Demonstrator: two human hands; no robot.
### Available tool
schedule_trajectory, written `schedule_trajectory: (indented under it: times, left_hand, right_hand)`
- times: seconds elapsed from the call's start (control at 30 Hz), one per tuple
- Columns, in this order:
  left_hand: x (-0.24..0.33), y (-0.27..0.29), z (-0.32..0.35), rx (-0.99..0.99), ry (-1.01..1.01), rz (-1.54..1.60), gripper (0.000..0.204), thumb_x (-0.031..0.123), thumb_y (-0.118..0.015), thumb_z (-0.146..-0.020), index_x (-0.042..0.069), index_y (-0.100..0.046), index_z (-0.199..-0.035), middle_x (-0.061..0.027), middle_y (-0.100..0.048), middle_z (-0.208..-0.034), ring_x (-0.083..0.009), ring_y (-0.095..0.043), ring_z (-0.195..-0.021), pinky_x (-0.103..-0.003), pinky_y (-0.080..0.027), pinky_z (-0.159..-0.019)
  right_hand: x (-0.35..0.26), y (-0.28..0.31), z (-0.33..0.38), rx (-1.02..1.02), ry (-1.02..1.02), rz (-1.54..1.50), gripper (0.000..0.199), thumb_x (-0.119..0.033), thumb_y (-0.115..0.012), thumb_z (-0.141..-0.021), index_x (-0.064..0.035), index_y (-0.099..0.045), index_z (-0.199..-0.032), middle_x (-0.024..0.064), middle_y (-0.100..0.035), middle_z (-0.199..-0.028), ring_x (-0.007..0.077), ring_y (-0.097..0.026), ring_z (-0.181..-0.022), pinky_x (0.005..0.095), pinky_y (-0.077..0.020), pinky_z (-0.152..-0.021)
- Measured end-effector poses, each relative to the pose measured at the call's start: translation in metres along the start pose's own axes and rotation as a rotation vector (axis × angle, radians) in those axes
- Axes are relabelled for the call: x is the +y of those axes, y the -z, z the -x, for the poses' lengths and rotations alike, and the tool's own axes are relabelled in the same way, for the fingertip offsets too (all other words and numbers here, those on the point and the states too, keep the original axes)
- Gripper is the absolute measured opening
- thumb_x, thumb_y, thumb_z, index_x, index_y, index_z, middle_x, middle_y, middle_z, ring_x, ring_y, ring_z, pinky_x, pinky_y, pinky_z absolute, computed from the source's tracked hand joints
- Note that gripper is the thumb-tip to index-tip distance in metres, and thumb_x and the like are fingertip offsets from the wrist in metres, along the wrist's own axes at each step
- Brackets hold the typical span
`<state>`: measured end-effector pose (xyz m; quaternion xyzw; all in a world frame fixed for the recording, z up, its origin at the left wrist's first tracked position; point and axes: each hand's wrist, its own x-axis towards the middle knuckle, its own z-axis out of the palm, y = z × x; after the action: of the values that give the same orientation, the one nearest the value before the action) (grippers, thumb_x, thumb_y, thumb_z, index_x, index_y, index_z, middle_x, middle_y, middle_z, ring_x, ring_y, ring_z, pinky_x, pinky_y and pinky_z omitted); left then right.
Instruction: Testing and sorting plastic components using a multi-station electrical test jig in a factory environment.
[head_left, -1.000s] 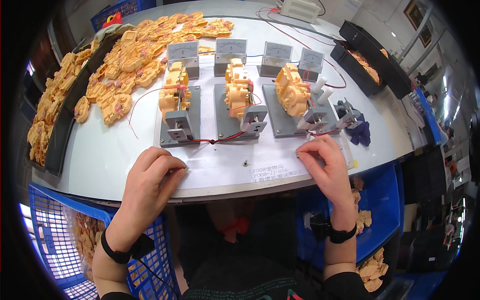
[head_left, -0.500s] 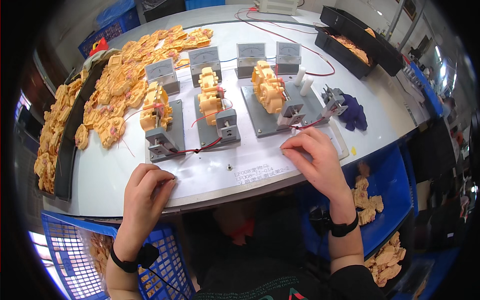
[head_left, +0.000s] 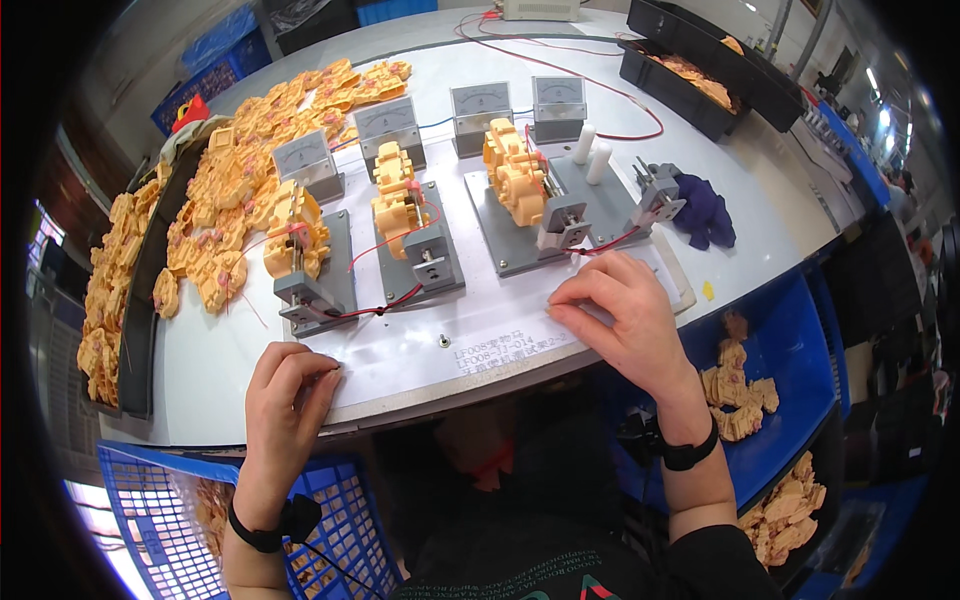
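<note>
My left hand [head_left: 287,405] is at the table's front edge, thumb and fingers pinched together. My right hand [head_left: 625,315] rests in a similar pinch at the front right of the grey fixtures. Anything between the fingertips is too small to make out. Before my hands stand metal test fixtures with yellow plastic gearboxes clamped in them: a left one [head_left: 296,235], a middle one [head_left: 398,215] and a right one [head_left: 518,180]. Red wires run between the clamps. Another clamp [head_left: 658,190] at the right holds no gearbox. Behind them stand several analog meters [head_left: 385,125].
Many yellow gearboxes [head_left: 225,205] are heaped at the left, beside a filled black tray [head_left: 140,330]. White posts [head_left: 598,163] and a dark purple cloth [head_left: 705,212] lie right. Black bins [head_left: 680,85] stand far right. Blue crates [head_left: 160,500], [head_left: 775,440] flank me below the table.
The whole view has shifted and tilted slightly, so the fixtures appear a little further left. Both hands keep their pinched pose, with little visible movement over the table.
</note>
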<state>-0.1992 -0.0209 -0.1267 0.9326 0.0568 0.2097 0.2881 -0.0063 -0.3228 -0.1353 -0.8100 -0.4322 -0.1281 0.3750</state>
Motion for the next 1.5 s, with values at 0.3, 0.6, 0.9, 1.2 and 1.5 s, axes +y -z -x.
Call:
schedule_trajectory:
  times: [0.3,0.6,0.9,1.2,1.5]
  left_hand:
    - [-0.0002,0.0015,-0.0010,-0.007,-0.006,0.004,0.014,-0.001,-0.076,-0.086,0.002,-0.069,-0.097,-0.0092,-0.060,-0.096,-0.0221,-0.062,-0.081,-0.032,-0.052,-0.071]
    - [0.0024,0.0014,-0.0018,-0.003,-0.016,0.003,0.013,-0.001,-0.076,-0.086,0.003,-0.069,-0.097,-0.0089,-0.060,-0.096,-0.0220,-0.061,-0.081,-0.031,-0.051,-0.070]
    - [0.0023,0.0020,-0.0009,-0.008,-0.018,-0.003,0.013,-0.001,-0.075,-0.086,0.002,-0.068,-0.097,-0.0090,-0.060,-0.096,-0.0220,-0.061,-0.080,-0.031,-0.051,-0.070]
    - [0.0023,0.0038,-0.0021,-0.017,-0.039,-0.002,0.014,-0.002,-0.075,-0.086,0.002,-0.068,-0.098,-0.0101,-0.060,-0.097,-0.0236,-0.062,-0.082,-0.032,-0.053,-0.072]
    - [0.0056,0.0033,-0.0001,-0.016,-0.055,-0.004,0.013,-0.002,-0.075,-0.086,0.002,-0.068,-0.096,-0.0105,-0.060,-0.097,-0.0251,-0.063,-0.085,-0.033,-0.054,-0.073]
  right_hand:
    - [-0.0029,0.0001,0.0002,0.008,-0.014,0.016,0.008,-0.019,-0.077,-0.085,-0.0134,-0.072,-0.090,0.0007,-0.063,-0.084,0.0237,-0.062,-0.086,0.0374,-0.0438,-0.078]
    - [-0.0051,0.0031,0.0009,-0.023,-0.038,0.014,0.012,-0.010,-0.079,-0.082,-0.0064,-0.073,-0.092,0.0065,-0.064,-0.090,0.0272,-0.061,-0.089,0.0366,-0.0467,-0.081]
    - [-0.0071,0.0027,0.0006,-0.043,-0.056,0.004,0.012,-0.008,-0.078,-0.084,-0.0048,-0.073,-0.094,0.0076,-0.063,-0.093,0.0274,-0.061,-0.091,0.0360,-0.0477,-0.082]
    - [-0.0071,-0.0015,0.0009,0.001,-0.069,0.009,0.009,-0.014,-0.077,-0.085,-0.0082,-0.073,-0.091,0.0045,-0.066,-0.090,0.0265,-0.064,-0.090,0.0373,-0.0450,-0.082]
    - [-0.0075,0.0039,0.0062,-0.015,-0.066,0.042,0.008,-0.013,-0.077,-0.085,-0.0080,-0.073,-0.091,0.0053,-0.066,-0.090,0.0271,-0.063,-0.089,0.0378,-0.0454,-0.083]
